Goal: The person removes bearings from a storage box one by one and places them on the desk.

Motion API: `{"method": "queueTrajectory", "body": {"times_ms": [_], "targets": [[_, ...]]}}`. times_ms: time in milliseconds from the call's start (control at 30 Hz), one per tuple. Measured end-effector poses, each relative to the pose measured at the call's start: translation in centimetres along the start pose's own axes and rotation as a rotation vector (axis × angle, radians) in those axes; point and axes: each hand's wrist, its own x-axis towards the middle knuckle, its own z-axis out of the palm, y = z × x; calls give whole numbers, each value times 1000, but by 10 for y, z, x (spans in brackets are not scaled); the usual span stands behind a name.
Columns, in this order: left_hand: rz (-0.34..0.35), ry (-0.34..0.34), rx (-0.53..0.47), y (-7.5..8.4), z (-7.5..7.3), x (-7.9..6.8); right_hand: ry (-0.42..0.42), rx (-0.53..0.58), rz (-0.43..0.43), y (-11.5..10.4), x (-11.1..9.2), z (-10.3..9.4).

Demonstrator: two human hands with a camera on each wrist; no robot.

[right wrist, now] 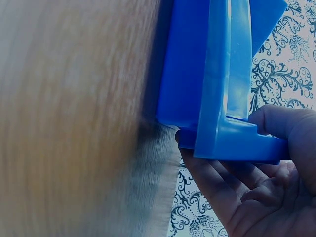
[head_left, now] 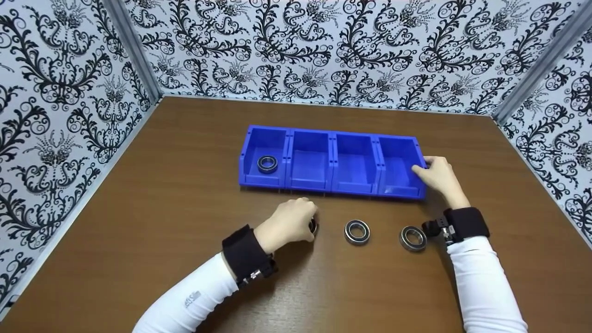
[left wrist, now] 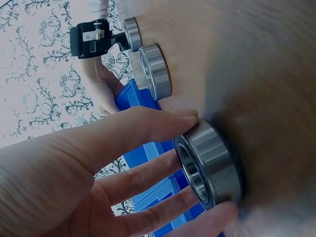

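My left hand (head_left: 290,222) has its thumb and fingers round a steel ball bearing (left wrist: 215,160) at the table surface, in front of the blue bin row. In the head view that bearing is mostly hidden by the hand. My right hand (head_left: 440,179) grips the right end wall of the blue four-compartment bin (head_left: 331,186), thumb over the rim and fingers on the outer side. Two more bearings lie flat on the table: a middle bearing (head_left: 357,232) and a right bearing (head_left: 413,238) close to the right wrist strap. Another bearing (head_left: 267,164) lies in the leftmost compartment.
The brown wooden table (head_left: 138,222) is bounded by patterned panels (head_left: 296,55) at the back and both sides. Grey metal posts (head_left: 138,55) stand at the back corners. Each wrist wears a black strap with a small camera.
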Motion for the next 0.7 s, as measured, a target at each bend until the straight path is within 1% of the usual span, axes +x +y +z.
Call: {"method": "queueTrajectory", "body": {"times_ms": [167, 400, 700], "targets": [[-6, 2, 2, 2, -1, -2, 5, 0, -11, 0, 0, 0], [-17, 3, 15, 2, 1, -1, -25, 12, 27, -1, 0, -1], [-17, 5, 17, 2, 1, 0, -19, 7, 22, -1, -1, 0]]}}
